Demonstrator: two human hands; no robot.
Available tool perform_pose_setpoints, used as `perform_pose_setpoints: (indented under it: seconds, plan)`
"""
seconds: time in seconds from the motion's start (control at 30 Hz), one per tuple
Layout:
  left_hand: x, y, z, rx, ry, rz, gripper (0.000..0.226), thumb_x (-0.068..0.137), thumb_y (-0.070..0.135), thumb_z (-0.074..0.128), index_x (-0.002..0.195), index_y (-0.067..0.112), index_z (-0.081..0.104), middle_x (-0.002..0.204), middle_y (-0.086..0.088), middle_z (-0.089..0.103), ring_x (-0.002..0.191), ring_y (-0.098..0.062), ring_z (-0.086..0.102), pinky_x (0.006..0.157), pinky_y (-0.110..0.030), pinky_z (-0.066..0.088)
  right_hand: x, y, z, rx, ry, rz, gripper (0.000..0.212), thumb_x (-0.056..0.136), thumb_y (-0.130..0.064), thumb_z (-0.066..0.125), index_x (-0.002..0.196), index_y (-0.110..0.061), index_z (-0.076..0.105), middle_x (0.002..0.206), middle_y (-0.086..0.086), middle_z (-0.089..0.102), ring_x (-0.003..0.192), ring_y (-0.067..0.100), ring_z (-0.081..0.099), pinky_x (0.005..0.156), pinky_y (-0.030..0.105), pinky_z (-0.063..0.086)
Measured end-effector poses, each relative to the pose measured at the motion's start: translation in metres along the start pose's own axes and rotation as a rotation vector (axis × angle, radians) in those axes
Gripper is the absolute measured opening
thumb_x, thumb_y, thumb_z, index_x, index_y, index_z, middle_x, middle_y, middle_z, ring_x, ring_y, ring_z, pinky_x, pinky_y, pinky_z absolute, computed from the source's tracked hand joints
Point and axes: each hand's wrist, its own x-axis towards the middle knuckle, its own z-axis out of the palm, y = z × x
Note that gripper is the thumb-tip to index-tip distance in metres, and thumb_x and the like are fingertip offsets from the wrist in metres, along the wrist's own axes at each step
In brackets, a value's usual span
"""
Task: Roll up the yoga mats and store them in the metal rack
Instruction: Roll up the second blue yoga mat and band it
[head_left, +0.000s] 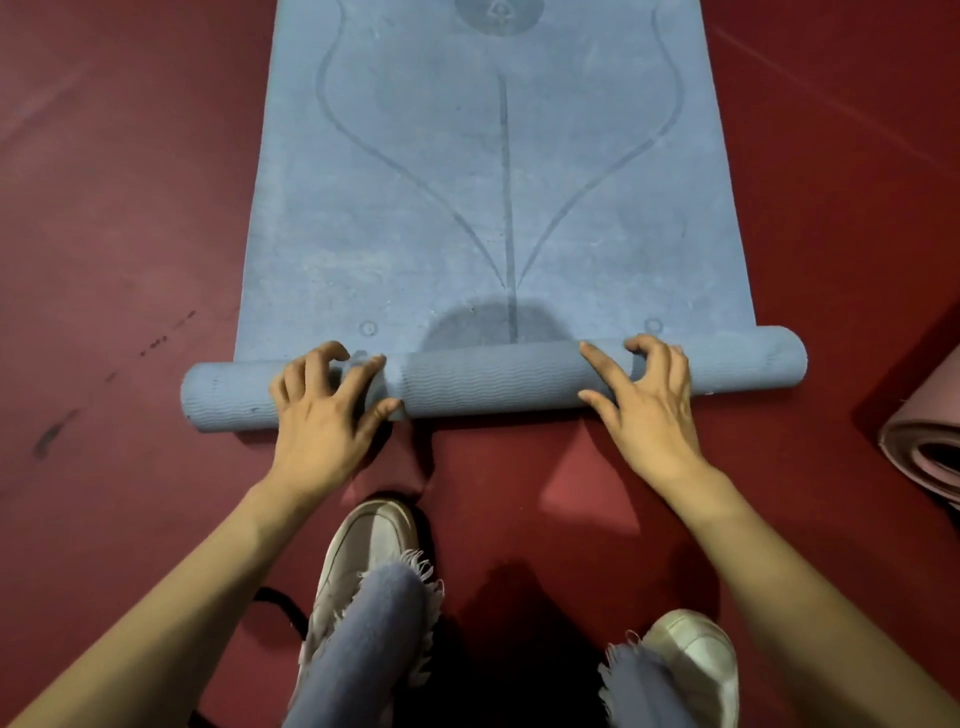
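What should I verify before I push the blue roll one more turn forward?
1. Both hands on the roll: the left hand and the right hand grip it, fingers curled over its top. Ok.
2. Flat part of the blue mat ahead: smooth, nothing lying on it. Ok.
3. Roll ends even: the wide-angle view distorts them. Cannot tell.
4. Pink mat at the right: apart from the roll. Ok.
5. Shoe behind the roll: not touching it. Ok.
6. Metal rack: not in view. Cannot tell.
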Motion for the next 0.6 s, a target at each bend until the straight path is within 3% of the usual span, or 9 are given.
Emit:
perform_pose_setpoints:
  seconds: [0.1,0.2,0.3,0.4,0.5,0.6]
  plan:
    - [0.002,0.002,0.006,-0.039,0.001,-0.069,0.056,0.088,0.054,0.042,0.127,0.018,0.059,0.117,-0.015,0.046,0.105,-0.031,0.034,0.095,-0.048,0.027,0.001,0.001,0.0,-0.052,-0.017,-0.045,0.052,0.089,-0.043,0.041,0.135,-0.02,0.049,0.12,0.02,0.048,0.11,0.034,0.033,0.101,0.056,0.038]
    - [0.009,0.001,0.01,-0.168,0.036,-0.117,0.054,0.09,0.054,0.044,0.123,0.014,0.058,0.116,-0.016,0.048,0.107,-0.032,0.035,0.099,-0.042,0.025,0.01,-0.001,0.004,0.018,-0.021,-0.003,0.044,0.09,-0.039,0.041,0.128,-0.017,0.046,0.123,0.021,0.051,0.115,0.033,0.033,0.105,0.059,0.032]
    - [0.012,-0.002,0.013,-0.233,0.102,-0.07,0.049,0.092,0.056,0.045,0.112,0.015,0.062,0.113,-0.011,0.048,0.106,-0.03,0.037,0.096,-0.033,0.026,0.015,-0.001,0.006,0.041,-0.027,-0.013,0.034,0.09,-0.037,0.042,0.116,-0.02,0.056,0.125,0.021,0.051,0.116,0.032,0.032,0.106,0.062,0.027]
    - [0.013,-0.006,0.017,-0.25,0.154,-0.027,0.039,0.089,0.047,0.054,0.104,0.013,0.067,0.112,-0.009,0.047,0.103,-0.03,0.039,0.094,-0.033,0.027,0.016,-0.001,0.004,0.136,0.012,-0.002,0.032,0.087,-0.035,0.048,0.107,-0.018,0.065,0.12,0.019,0.048,0.112,0.029,0.035,0.101,0.063,0.032]
    - [0.014,-0.003,0.019,-0.115,0.198,-0.015,0.035,0.09,0.041,0.054,0.105,0.012,0.067,0.108,-0.01,0.052,0.099,-0.03,0.039,0.09,-0.043,0.031,0.02,-0.002,0.003,0.124,0.012,0.021,0.035,0.087,-0.037,0.048,0.107,-0.018,0.069,0.111,0.018,0.052,0.106,0.026,0.035,0.096,0.061,0.04]
    - [0.019,0.004,0.019,0.087,0.22,-0.007,0.036,0.095,0.037,0.049,0.111,0.01,0.066,0.106,-0.014,0.059,0.098,-0.03,0.042,0.091,-0.045,0.03,0.028,-0.001,0.001,0.086,-0.011,0.008,0.038,0.09,-0.036,0.044,0.115,-0.019,0.067,0.113,0.016,0.056,0.105,0.026,0.038,0.097,0.056,0.042]
